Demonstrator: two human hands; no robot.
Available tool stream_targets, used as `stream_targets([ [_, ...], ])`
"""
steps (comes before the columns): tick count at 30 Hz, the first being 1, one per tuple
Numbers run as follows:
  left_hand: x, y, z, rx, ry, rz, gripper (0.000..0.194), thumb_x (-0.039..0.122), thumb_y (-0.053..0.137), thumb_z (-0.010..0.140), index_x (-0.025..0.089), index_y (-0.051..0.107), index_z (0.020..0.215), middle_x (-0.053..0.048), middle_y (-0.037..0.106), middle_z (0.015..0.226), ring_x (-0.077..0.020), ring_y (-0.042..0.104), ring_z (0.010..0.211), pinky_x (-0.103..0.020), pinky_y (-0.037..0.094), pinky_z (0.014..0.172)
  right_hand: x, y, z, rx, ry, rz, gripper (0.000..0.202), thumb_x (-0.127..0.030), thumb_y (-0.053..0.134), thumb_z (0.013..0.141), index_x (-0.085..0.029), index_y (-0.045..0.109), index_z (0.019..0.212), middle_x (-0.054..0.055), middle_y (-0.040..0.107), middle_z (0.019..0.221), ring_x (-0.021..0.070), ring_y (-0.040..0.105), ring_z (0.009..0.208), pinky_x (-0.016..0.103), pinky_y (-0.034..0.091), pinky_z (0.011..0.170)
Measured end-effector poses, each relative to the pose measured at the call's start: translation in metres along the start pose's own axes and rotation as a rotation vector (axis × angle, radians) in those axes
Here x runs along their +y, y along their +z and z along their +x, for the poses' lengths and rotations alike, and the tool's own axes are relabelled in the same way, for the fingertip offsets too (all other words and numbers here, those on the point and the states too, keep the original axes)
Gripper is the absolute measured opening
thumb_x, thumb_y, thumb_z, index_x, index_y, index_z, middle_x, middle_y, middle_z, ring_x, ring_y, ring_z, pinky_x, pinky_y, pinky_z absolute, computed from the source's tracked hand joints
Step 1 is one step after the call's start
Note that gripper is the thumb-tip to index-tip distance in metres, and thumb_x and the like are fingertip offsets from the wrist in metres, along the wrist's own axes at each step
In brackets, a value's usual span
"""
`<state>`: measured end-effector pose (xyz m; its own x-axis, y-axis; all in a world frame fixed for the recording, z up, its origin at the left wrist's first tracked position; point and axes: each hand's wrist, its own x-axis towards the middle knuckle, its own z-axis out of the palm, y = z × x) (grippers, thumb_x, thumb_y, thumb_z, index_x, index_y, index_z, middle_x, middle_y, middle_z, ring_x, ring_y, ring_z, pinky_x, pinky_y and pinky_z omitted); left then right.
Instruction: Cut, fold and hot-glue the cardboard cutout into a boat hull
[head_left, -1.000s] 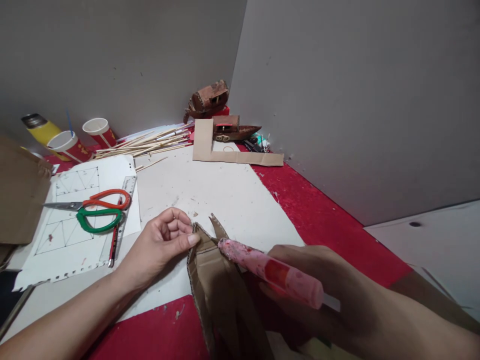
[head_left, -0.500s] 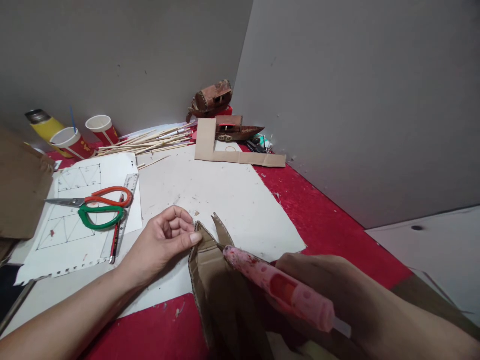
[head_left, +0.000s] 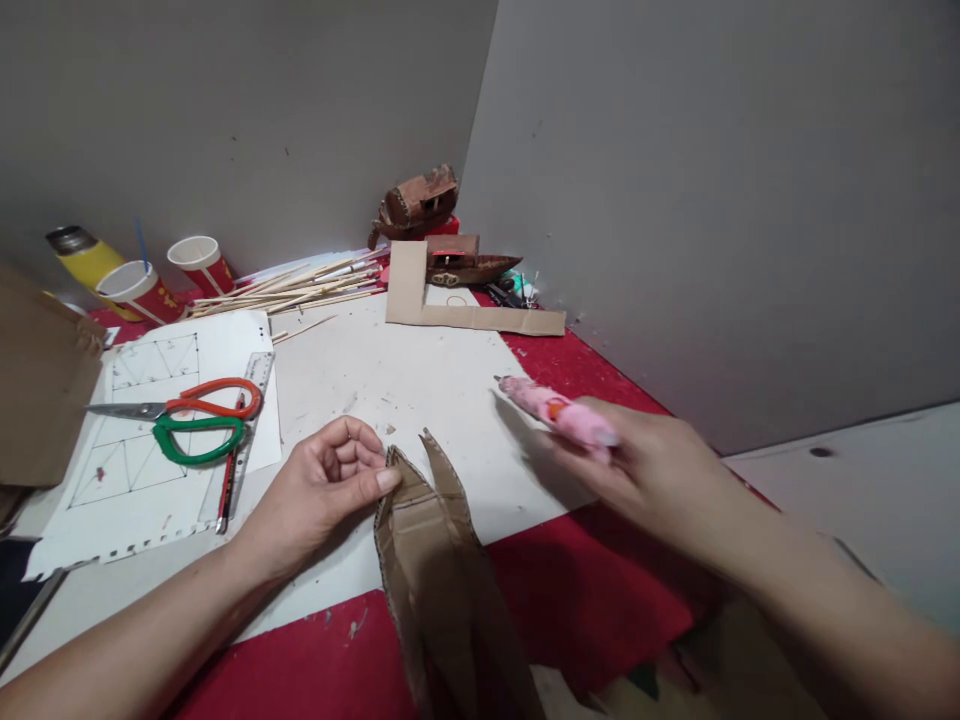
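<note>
Near the bottom centre, my left hand [head_left: 330, 485] pinches the pointed tip of a folded brown cardboard piece [head_left: 431, 540] between thumb and fingers. The piece has a second curved, pointed strip on its right side, and its lower part runs out of view toward me. My right hand [head_left: 637, 460] is closed around a pink glue gun [head_left: 559, 410], held above the white sheet to the right of the cardboard. The nozzle points up and left, apart from the cardboard. The fingers under the glue gun are partly hidden.
Scissors [head_left: 199, 420], a ruler [head_left: 259, 385] and a pencil [head_left: 227, 485] lie on a drawing sheet [head_left: 154, 510]. Behind are paper cups [head_left: 199, 260], a yellow bottle [head_left: 90, 260], wooden sticks [head_left: 300, 280], an L-shaped cardboard [head_left: 405, 290] and model boats [head_left: 472, 268]. Grey walls [head_left: 675, 200] stand behind.
My right hand has lifted the glue gun off the cardboard tip and moved it up and to the right. My left hand keeps its pinch on the cardboard.
</note>
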<state>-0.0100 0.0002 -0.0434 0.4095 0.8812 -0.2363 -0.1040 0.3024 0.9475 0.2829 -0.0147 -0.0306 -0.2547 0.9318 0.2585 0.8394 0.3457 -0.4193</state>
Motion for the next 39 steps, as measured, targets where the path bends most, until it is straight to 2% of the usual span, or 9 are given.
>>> stream_targets([
  [3, 0.0, 0.001, -0.001, 0.003, -0.003, -0.004, 0.022, 0.026, 0.077, 0.079, 0.018, 0.057, 0.085, 0.004, 0.056, 0.074, -0.0066, 0.046, 0.066, -0.019, 0.036, 0.063, 0.014, 0.012, 0.011, -0.079, 0.071, -0.191, 0.029, -0.044, 0.05, 0.091, -0.019, 0.062, 0.083, 0.005, 0.064, 0.069, 0.0194, 0.058, 0.057, 0.029, 0.043, 0.051],
  [5, 0.001, 0.001, 0.0, 0.002, -0.008, -0.01, 0.021, 0.025, 0.077, 0.078, 0.018, 0.058, 0.084, 0.004, 0.056, 0.072, -0.0067, 0.047, 0.065, -0.019, 0.036, 0.062, 0.015, 0.012, 0.01, -0.116, 0.04, -0.225, 0.034, -0.045, 0.05, 0.092, -0.016, 0.065, 0.1, 0.011, 0.07, 0.091, 0.0242, 0.065, 0.075, 0.033, 0.048, 0.061],
  [7, 0.002, 0.001, 0.0, 0.004, -0.014, -0.009, 0.02, 0.025, 0.077, 0.078, 0.018, 0.059, 0.082, 0.004, 0.056, 0.07, -0.0071, 0.046, 0.064, -0.02, 0.035, 0.062, 0.008, 0.008, 0.006, -0.097, -0.026, -0.219, 0.04, -0.045, 0.052, 0.091, -0.015, 0.062, 0.116, 0.017, 0.067, 0.113, 0.0298, 0.065, 0.096, 0.038, 0.051, 0.075],
  [9, 0.003, 0.002, 0.0, 0.01, -0.017, -0.003, 0.02, 0.025, 0.077, 0.078, 0.017, 0.059, 0.081, 0.004, 0.056, 0.068, -0.0074, 0.046, 0.062, -0.02, 0.035, 0.06, -0.008, 0.004, 0.0, -0.013, -0.087, -0.147, 0.039, -0.039, 0.055, 0.091, -0.013, 0.061, 0.12, 0.019, 0.065, 0.121, 0.0309, 0.063, 0.106, 0.04, 0.05, 0.084],
  [11, 0.004, 0.003, 0.0, 0.02, -0.023, 0.003, 0.02, 0.026, 0.078, 0.077, 0.017, 0.06, 0.08, 0.004, 0.056, 0.067, -0.008, 0.046, 0.062, -0.021, 0.035, 0.06, -0.028, 0.006, -0.002, 0.073, -0.12, 0.026, 0.026, -0.029, 0.054, 0.093, -0.013, 0.065, 0.11, 0.015, 0.07, 0.107, 0.0229, 0.067, 0.092, 0.032, 0.051, 0.079],
  [14, 0.005, 0.004, -0.001, 0.028, -0.036, 0.018, 0.021, 0.027, 0.078, 0.076, 0.017, 0.06, 0.079, 0.004, 0.056, 0.066, -0.0087, 0.047, 0.061, -0.022, 0.034, 0.059, -0.054, 0.019, 0.002, -0.089, -0.131, 0.22, 0.013, -0.024, 0.061, 0.087, -0.015, 0.07, 0.091, 0.005, 0.07, 0.074, 0.0152, 0.062, 0.063, 0.025, 0.047, 0.06],
  [17, 0.005, 0.005, -0.002, 0.021, -0.041, 0.026, 0.021, 0.028, 0.079, 0.075, 0.017, 0.061, 0.078, 0.004, 0.057, 0.066, -0.0084, 0.047, 0.061, -0.021, 0.034, 0.059, -0.065, 0.035, 0.008, -0.117, -0.04, 0.257, 0.015, -0.02, 0.062, 0.085, -0.017, 0.067, 0.071, -0.001, 0.062, 0.058, 0.0107, 0.052, 0.051, 0.022, 0.037, 0.05],
  [27, 0.004, 0.003, -0.001, 0.043, -0.039, 0.041, 0.019, 0.027, 0.079, 0.075, 0.017, 0.063, 0.077, 0.003, 0.059, 0.064, -0.0078, 0.048, 0.059, -0.02, 0.035, 0.058, -0.067, 0.049, 0.012, -0.066, -0.142, 0.281, 0.024, -0.012, 0.049, 0.088, -0.015, 0.063, 0.068, 0.002, 0.063, 0.064, 0.0119, 0.054, 0.058, 0.023, 0.038, 0.058],
  [39, 0.005, 0.005, 0.001, 0.081, -0.052, 0.06, 0.021, 0.024, 0.081, 0.072, 0.018, 0.062, 0.078, 0.002, 0.062, 0.068, -0.0092, 0.054, 0.063, -0.021, 0.04, 0.061, -0.069, 0.056, 0.02, 0.04, -0.208, 0.312, 0.028, -0.013, 0.048, 0.087, -0.015, 0.059, 0.062, 0.0, 0.05, 0.06, 0.0102, 0.044, 0.055, 0.023, 0.035, 0.054],
])
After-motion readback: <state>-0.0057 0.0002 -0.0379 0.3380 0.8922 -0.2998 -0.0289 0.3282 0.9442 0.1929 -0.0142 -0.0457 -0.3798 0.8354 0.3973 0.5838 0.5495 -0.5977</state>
